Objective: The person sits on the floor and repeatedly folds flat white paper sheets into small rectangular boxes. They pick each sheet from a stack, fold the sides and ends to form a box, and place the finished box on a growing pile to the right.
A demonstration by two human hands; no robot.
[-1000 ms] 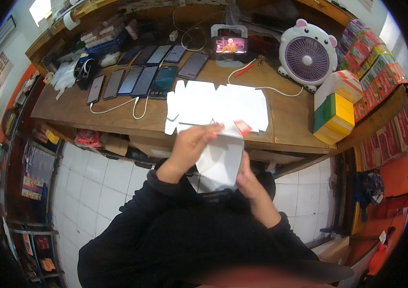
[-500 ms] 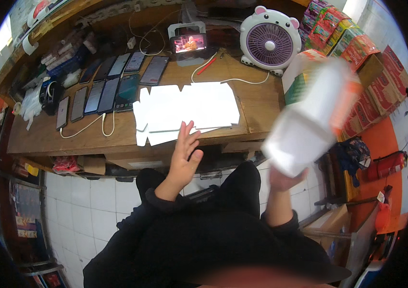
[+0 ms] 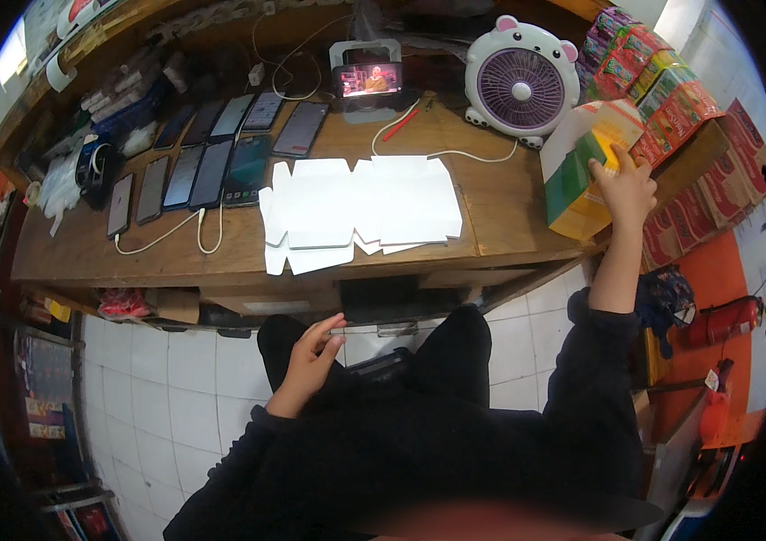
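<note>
At the table's right end stands a green and yellow carton (image 3: 572,194) with an upright white and orange panel behind it. My right hand (image 3: 626,189) reaches over it from the right, fingers curled round its yellow upper edge; the fingertips are partly hidden. My left hand (image 3: 309,361) hangs over my lap, fingers stretched out and thumb apart, holding nothing. Flat white cardboard box blanks (image 3: 365,203) lie stacked on the wooden table (image 3: 500,194) before me, with notched flaps along their edges.
Several phones (image 3: 207,176) lie at the left, some with white charging cables. Farther back, a phone playing video (image 3: 370,79) leans in a stand. A bear-shaped fan (image 3: 521,90) stands behind the carton. Colourful packets (image 3: 671,99) and red-printed cardboard (image 3: 716,171) line the right side.
The open white box has left my right hand and is out of sight. That hand moved up and right onto the carton. My left hand drew back from the blanks toward my lap.
</note>
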